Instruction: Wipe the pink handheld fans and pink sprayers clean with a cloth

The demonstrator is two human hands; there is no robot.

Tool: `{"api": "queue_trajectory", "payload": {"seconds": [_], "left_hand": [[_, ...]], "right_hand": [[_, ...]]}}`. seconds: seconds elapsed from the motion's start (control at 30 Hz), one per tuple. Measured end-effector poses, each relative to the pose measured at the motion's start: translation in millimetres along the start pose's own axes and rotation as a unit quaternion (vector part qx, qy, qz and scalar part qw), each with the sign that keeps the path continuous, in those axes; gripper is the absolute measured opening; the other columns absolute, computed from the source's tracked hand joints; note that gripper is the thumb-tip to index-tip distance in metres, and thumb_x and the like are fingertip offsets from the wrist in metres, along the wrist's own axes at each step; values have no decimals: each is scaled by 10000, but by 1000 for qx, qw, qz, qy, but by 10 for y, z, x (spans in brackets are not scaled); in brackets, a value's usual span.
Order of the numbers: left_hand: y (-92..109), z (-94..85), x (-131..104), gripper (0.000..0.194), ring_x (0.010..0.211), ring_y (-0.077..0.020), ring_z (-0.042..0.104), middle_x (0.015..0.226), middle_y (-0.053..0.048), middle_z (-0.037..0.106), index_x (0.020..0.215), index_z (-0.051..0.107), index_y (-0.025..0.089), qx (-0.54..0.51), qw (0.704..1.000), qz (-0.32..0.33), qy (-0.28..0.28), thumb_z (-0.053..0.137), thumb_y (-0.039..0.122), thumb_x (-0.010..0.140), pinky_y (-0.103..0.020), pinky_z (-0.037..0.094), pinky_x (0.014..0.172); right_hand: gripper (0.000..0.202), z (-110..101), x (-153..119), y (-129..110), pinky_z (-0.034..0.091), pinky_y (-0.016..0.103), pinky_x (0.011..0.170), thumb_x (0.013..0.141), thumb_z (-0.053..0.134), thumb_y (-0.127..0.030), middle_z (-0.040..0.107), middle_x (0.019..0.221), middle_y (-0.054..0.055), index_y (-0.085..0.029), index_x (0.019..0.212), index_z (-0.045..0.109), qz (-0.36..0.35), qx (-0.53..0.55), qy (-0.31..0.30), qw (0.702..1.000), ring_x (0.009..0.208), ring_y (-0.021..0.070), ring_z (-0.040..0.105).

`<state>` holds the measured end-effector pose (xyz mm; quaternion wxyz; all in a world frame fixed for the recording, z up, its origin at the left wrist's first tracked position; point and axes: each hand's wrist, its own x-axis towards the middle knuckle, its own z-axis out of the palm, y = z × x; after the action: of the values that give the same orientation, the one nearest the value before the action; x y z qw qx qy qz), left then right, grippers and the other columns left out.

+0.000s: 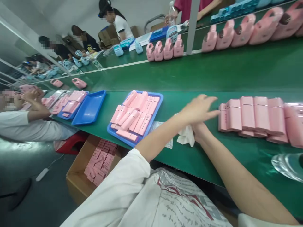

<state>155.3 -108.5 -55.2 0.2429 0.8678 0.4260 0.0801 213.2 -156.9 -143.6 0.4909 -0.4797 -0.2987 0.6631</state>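
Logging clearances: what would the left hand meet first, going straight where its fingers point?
The left hand would probably meet the nearest pink piece, thumb first; depth is unclear, so it might pass above.

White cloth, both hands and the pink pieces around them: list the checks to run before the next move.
1. Left hand free: ok; fingers spread, nothing seen in its grip.
2. Right hand holding the white cloth: cannot tell; the left hand hides part of it.
3. Left fingertips clear of the right-hand stack of pink pieces: cannot tell; they are very close.
4. Pink pieces in the tray neatly lined up: not ok; they lie at mixed angles.
5. White cloth off the blue tray: ok; it is apart.
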Motion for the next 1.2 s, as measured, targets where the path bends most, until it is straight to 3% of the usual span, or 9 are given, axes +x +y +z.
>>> {"api": "queue_trajectory", "payload": {"seconds": [0.1, 0.17, 0.23, 0.33, 0.57, 0.67, 0.8, 0.97, 1.2], "left_hand": [[-504, -485, -284, 523, 1338, -245, 409, 1374, -176, 482, 1371, 434, 98, 81, 977, -152, 127, 526, 302, 899, -334, 308, 1122], [-865, -725, -459, 526, 1306, -272, 444, 1395, -202, 449, 1368, 421, 93, 129, 916, -334, 180, 533, 292, 895, -366, 348, 1089], [-1174, -834, -589, 523, 1307, -334, 438, 1395, -245, 441, 1317, 461, 68, 133, 864, -456, 168, 588, 260, 847, -427, 374, 1058], [-1441, -803, -681, 398, 1240, -377, 501, 1271, -254, 560, 1170, 570, 83, 103, 848, -501, 141, 625, 197, 793, -471, 428, 983], [-1092, -645, -686, 316, 1085, -304, 599, 1137, -214, 626, 1059, 568, 101, 28, 907, -383, 176, 490, 365, 905, -383, 471, 882], [-769, -524, -677, 267, 900, -197, 649, 1043, -113, 650, 1069, 519, 154, -172, 932, -247, 203, 495, 362, 903, -299, 508, 756], [-528, -235, -621, 225, 624, -97, 619, 797, -3, 613, 988, 491, 164, -464, 861, -123, 166, 563, 335, 862, -223, 499, 584], [-532, 78, -533, 330, 468, -72, 573, 701, 41, 588, 909, 495, 165, -591, 799, -77, 84, 626, 449, 802, -186, 422, 410], [-465, 189, -555, 494, 355, -96, 515, 589, -15, 625, 894, 584, 132, -677, 727, -79, -80, 508, 616, 837, -203, 345, 327]], "right_hand": [[218, 39, -20, -29, 500, 223, 493, 845, 564, -301, 631, 534, -10, -171, 690, 645, 77, 28, 20, 996, 478, 131, 581], [185, 56, -32, -50, 502, 244, 477, 838, 590, -269, 652, 553, 18, -168, 696, 651, 104, 44, 33, 993, 488, 153, 603], [169, 65, -39, -63, 509, 249, 483, 827, 615, -266, 666, 579, 35, -159, 705, 660, 117, 56, 40, 991, 517, 165, 622], [145, 67, -37, -70, 535, 269, 525, 793, 662, -273, 670, 599, 39, -159, 705, 655, 121, 74, 49, 989, 561, 181, 639], [146, 5, -11, -142, 577, 296, 679, 760, 695, -316, 692, 691, 33, -178, 757, 647, 97, 125, 101, 982, 721, 199, 676], [196, -50, -7, -195, 578, 288, 771, 776, 677, -367, 721, 843, 36, -184, 846, 667, 59, 172, 93, 979, 854, 194, 686], [318, -130, 9, -255, 553, 363, 908, 783, 651, -471, 710, 1050, 57, -202, 951, 672, -44, 208, 61, 975, 1064, 240, 650], [380, -194, -5, -316, 523, 395, 968, 809, 596, -526, 674, 1150, 66, -225, 1035, 644, -222, 161, 109, 955, 1213, 245, 570], [415, -226, -141, -392, 509, 404, 973, 874, 479, -585, 683, 1085, 57, -256, 1055, 656, -288, 40, 87, 953, 1198, 251, 574]]}}
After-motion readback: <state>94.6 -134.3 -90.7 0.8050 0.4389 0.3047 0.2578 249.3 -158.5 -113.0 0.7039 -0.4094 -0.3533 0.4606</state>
